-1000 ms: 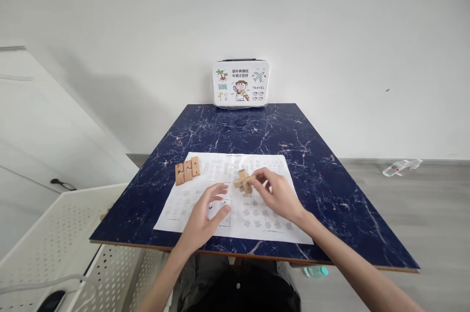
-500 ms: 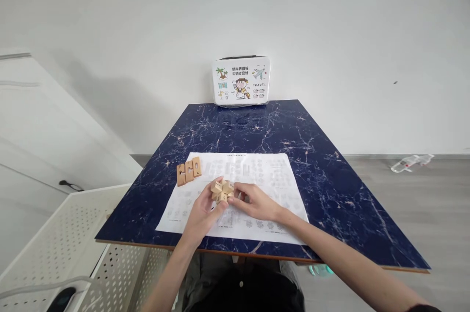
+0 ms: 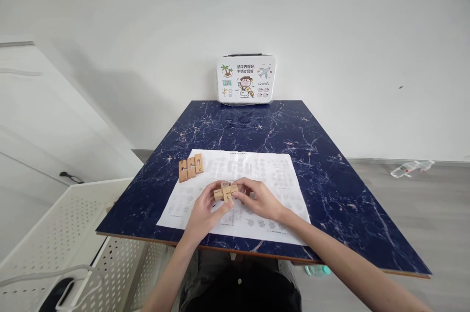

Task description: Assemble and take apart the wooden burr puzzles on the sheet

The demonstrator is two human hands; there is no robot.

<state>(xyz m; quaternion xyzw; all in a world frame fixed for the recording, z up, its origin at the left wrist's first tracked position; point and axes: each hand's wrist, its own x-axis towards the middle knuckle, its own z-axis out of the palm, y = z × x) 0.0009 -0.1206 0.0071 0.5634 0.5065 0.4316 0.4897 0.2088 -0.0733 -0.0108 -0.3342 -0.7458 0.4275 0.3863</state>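
Note:
Between my two hands is a small wooden interlocking puzzle (image 3: 226, 191), its pale blocks crossing one another and bearing dark marks. My left hand (image 3: 205, 208) is closed round its left side, thumb at the near edge. With thumb and fingers, my right hand (image 3: 259, 199) pinches the right side. Below them lies a white printed sheet (image 3: 286, 184) covered in small grey diagrams. On the sheet's upper left corner, flat notched wooden pieces (image 3: 191, 167) rest side by side, apart from my hands.
The sheet lies on a dark blue marbled table (image 3: 253, 128). A white cartoon-printed case (image 3: 246, 80) stands at its far edge against the wall. To the left is a white perforated rack (image 3: 47, 233) with a cable. Clear plastic bottles (image 3: 411, 168) lie on the floor at right.
The wooden puzzle has been turned in my hands: its star-like face has given way to a cross-shaped side. Both hands still hold it, and the view has shifted slightly.

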